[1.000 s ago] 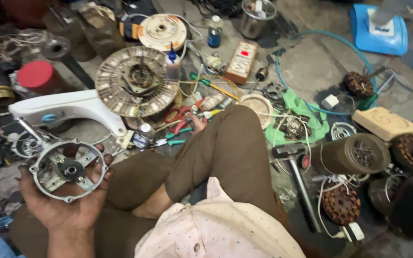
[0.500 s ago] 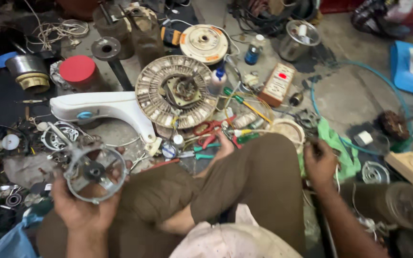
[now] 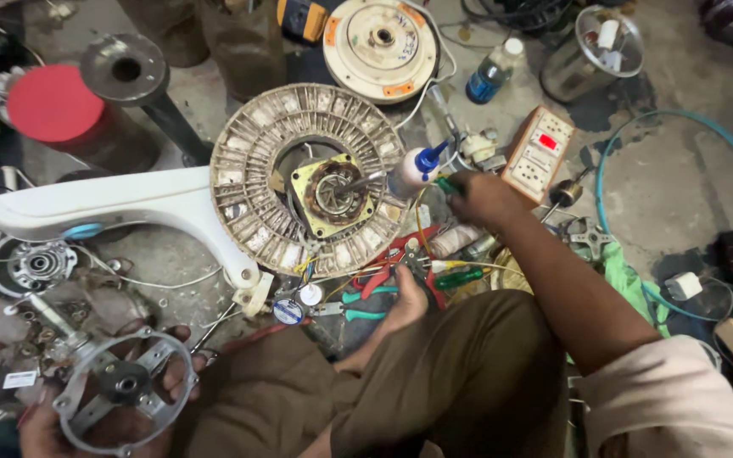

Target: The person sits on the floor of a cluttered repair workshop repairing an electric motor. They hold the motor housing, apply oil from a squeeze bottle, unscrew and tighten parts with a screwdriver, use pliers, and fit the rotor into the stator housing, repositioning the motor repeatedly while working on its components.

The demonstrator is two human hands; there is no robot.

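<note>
Grey metal bracket (image 3: 120,392): a ring with four spokes and a dark centre hub, held in my left hand (image 3: 69,424), fingers curled up behind it and closed on its rim. It sits nearest to me, well to the near left of the stator (image 3: 303,182), beside my left knee (image 3: 265,390).

Landmark: the stator, a large round ring of wound slots with a yellow square plate and a rotor at its centre, lies flat on the floor.

Nearer than the stator, just beside its near edge, lie pliers (image 3: 388,280) with red handles and a second pair with green handles, next to my bare foot (image 3: 405,305).

Left of the stator, touching its rim, lies a white fan blade (image 3: 103,208).

Right of the stator, my right hand (image 3: 481,197) is closed on a green-handled screwdriver (image 3: 444,182). A white bottle (image 3: 413,170) with a blue cap stands between that hand and the stator.

Further right lies a switch board (image 3: 538,154) with a red switch.

Beyond the stator sits a cream motor housing (image 3: 381,38); to the far left, a red disc (image 3: 53,102).
</note>
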